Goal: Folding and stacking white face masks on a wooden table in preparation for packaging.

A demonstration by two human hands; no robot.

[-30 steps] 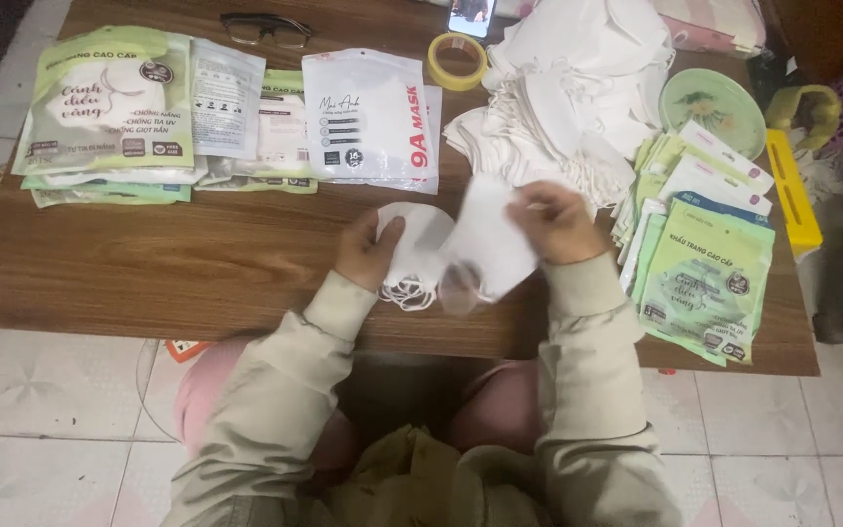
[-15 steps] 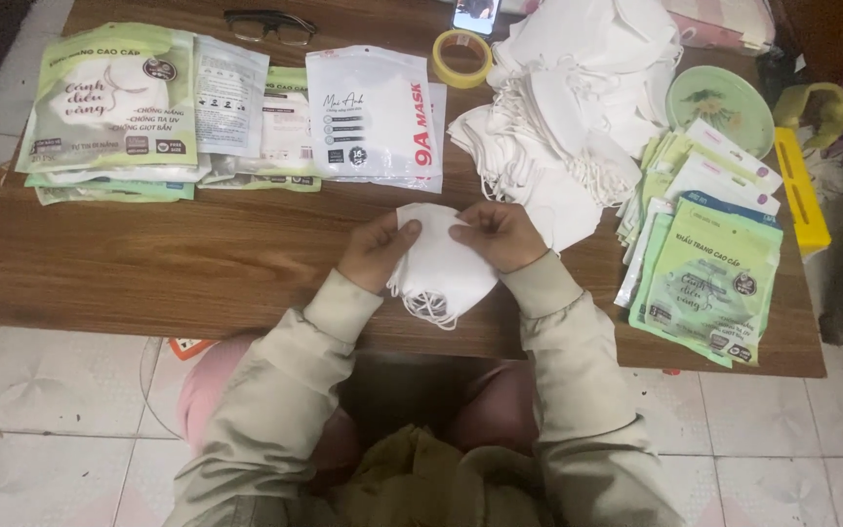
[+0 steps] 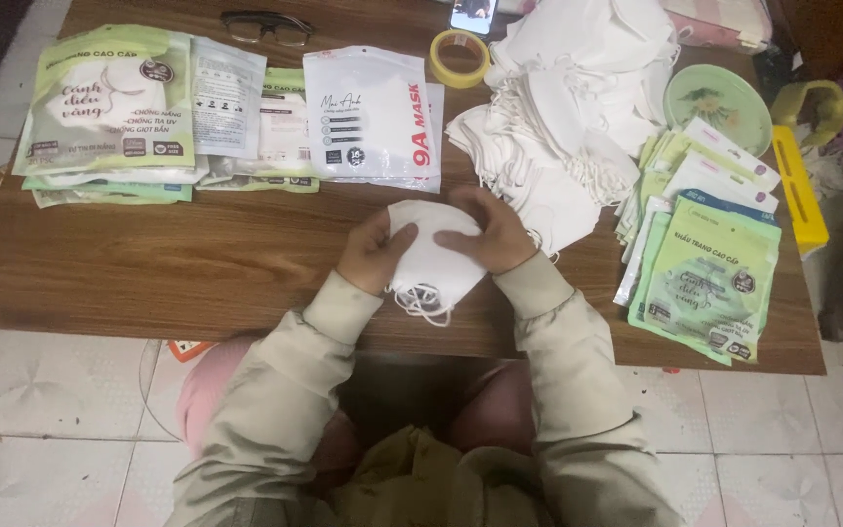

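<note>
Both hands hold a small stack of folded white face masks (image 3: 428,265) over the near edge of a wooden table (image 3: 197,263). My left hand (image 3: 373,254) grips the stack's left side. My right hand (image 3: 488,234) lies over its right side and top. Ear loops dangle below the stack. A big loose pile of white masks (image 3: 578,98) sits just right of my right hand. A white mask pouch (image 3: 371,117) lies beyond the hands.
Green and white pouches (image 3: 109,107) are stacked at the far left. More green pouches (image 3: 709,254) fan out at the right. A tape roll (image 3: 461,57), glasses (image 3: 265,27), a green plate (image 3: 717,102) and a yellow tool (image 3: 798,185) lie around the far side.
My hands have come together, folding the masks into one stack held between them. The stack has shifted slightly toward the table's near edge.
</note>
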